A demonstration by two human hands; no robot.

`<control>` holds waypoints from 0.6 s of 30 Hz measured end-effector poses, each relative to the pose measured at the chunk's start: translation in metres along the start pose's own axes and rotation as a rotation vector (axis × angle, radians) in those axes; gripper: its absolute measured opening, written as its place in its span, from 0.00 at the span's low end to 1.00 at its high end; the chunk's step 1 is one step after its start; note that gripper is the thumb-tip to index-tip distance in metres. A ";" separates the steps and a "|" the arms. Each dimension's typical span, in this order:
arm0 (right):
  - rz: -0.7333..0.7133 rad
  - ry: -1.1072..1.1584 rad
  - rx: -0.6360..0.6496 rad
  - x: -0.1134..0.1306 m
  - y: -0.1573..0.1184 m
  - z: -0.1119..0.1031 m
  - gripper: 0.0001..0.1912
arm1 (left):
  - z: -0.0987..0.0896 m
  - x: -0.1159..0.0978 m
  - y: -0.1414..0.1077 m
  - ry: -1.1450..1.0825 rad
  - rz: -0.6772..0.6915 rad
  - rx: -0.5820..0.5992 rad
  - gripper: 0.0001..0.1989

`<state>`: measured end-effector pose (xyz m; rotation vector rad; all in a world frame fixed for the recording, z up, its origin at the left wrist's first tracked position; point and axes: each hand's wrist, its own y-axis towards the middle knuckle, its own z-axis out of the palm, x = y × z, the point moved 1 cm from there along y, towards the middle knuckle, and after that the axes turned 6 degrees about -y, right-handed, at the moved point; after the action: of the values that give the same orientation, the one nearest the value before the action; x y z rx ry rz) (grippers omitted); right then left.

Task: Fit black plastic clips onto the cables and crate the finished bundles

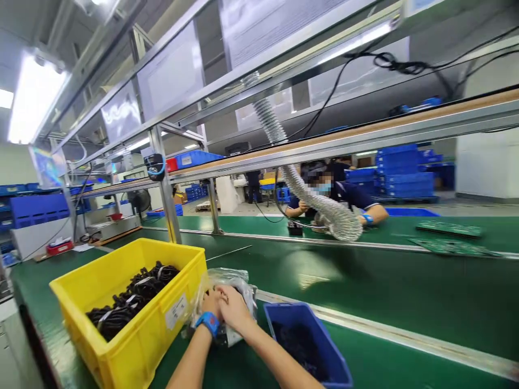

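My left hand, with a blue wristband, and my right hand meet over a clear plastic bag on the green bench. The fingers of both hands are bent and pressed against the bag; what lies inside it is mostly covered. To the left of the bag stands a yellow bin with bundles of black cables. On the right, close to my right forearm, sits a blue bin holding small dark parts too blurred to make out.
Metal rails run along the green bench. Across it, a person works behind a silvery flexible duct. Green circuit boards lie at the far right. A metal post rises behind the yellow bin, under an overhead shelf.
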<state>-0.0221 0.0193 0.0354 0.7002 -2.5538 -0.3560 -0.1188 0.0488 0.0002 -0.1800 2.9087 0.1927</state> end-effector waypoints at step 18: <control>0.345 -0.304 0.052 -0.029 0.049 0.055 0.15 | 0.019 0.012 0.023 -0.130 -0.098 -0.169 0.12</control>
<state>-0.0478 0.0822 -0.0050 0.2237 -2.9133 -0.2982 -0.1294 0.0733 -0.0180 -0.3248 2.7464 0.4175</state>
